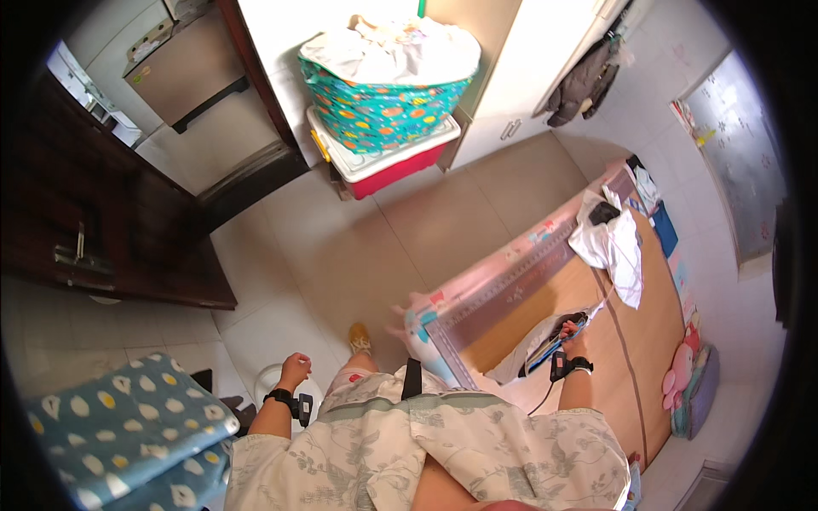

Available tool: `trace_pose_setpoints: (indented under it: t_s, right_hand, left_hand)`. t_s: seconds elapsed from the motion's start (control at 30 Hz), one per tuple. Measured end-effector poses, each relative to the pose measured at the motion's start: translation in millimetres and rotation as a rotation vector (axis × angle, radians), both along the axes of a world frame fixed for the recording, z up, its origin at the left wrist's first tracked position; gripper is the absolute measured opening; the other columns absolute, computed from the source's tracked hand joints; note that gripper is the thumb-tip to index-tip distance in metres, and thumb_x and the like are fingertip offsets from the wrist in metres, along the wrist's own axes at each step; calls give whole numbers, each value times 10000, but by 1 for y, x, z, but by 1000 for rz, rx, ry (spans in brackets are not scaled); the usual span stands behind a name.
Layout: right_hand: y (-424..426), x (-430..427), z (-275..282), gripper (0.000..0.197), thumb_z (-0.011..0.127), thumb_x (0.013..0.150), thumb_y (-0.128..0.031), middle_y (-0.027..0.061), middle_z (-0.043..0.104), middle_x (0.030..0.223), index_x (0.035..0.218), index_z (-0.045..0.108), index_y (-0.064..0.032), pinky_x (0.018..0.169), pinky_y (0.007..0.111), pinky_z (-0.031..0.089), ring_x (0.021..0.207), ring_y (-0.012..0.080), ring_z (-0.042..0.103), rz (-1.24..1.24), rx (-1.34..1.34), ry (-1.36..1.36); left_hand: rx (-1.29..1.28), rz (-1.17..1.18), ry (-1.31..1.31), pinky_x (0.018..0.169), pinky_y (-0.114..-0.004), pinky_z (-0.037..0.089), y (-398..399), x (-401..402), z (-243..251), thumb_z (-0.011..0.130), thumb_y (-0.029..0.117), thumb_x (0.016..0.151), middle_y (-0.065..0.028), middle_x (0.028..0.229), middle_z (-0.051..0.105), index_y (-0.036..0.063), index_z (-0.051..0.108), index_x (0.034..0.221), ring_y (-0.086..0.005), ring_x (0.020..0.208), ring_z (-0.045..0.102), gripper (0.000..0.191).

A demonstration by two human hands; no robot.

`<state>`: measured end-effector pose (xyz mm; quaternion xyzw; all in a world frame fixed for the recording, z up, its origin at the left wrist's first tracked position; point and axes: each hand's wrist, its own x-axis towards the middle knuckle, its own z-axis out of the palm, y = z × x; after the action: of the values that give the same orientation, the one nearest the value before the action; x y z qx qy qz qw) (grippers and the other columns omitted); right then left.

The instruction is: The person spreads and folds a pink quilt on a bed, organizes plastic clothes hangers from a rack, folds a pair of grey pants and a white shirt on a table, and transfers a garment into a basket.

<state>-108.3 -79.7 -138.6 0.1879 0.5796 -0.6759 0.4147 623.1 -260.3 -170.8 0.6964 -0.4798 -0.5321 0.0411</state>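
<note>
My left hand (297, 372) hangs above the floor beside a round white stool or lid (271, 381). Its fingers are curled in, and nothing shows between them. On the right, my right hand (568, 332) is over the bed, its fingers closed at a flat blue-edged item (555, 348). That item lies against an opened white cloth or bag (509, 366) with a dark inside; the fingers hide part of the contact. Farther along the bed is a crumpled white cloth or bag (618, 255) with something black on it. A strapped device sits on each wrist.
The bed (639, 358) has a pink padded side (486, 265). Plush toys (681, 377) line its far side. Ahead, a teal patterned basket (390, 112) stands on a red and white storage box (396, 166). A dark door (128, 211) and a folded blue blanket (128, 421) are left.
</note>
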Motion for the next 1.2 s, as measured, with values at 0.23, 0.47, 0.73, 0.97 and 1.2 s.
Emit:
trace_pose_setpoints:
  t_s: [0.23,0.47,0.73,0.97,1.2]
  right_hand:
    - [-174,56,79,236,583,729,-124,43,565,698,943,543,-30,469,204,425,549,120,523,608,-87,82]
    - [-422,100,242,290,525,805,-136,56,551,630,1060,495,-3,418,208,409,480,114,528,822,-219,770]
    - [-716,79,355,278,461,825,-83,73,551,655,1076,488,35,440,224,424,491,130,532,886,-277,1135]
    - [-938,30,313,297,501,789,6,76,542,704,1064,463,113,412,163,320,483,93,424,1405,-576,204]
    - [-1008,-108,166,245,348,890,-164,230,586,884,962,445,50,647,361,527,739,280,615,794,-162,278]
  left_hand:
    - [-296,-234,76,499,-284,453,-161,-26,68,574,157,779,-61,633,581,53,568,908,-153,510,550,166]
    - [-384,-275,117,496,-263,451,-270,-68,77,568,125,793,-50,660,575,38,550,949,-120,524,535,179]
    - [-349,-77,6,620,-341,469,-347,-125,93,600,178,761,-101,708,600,76,569,953,-246,673,591,220]
    - [-314,236,-47,558,-332,473,-355,-150,99,586,161,774,-96,692,600,62,563,955,-214,581,594,208]
    - [-217,418,-82,534,-305,474,-337,-140,84,568,125,792,-87,666,589,48,563,949,-179,521,583,175]
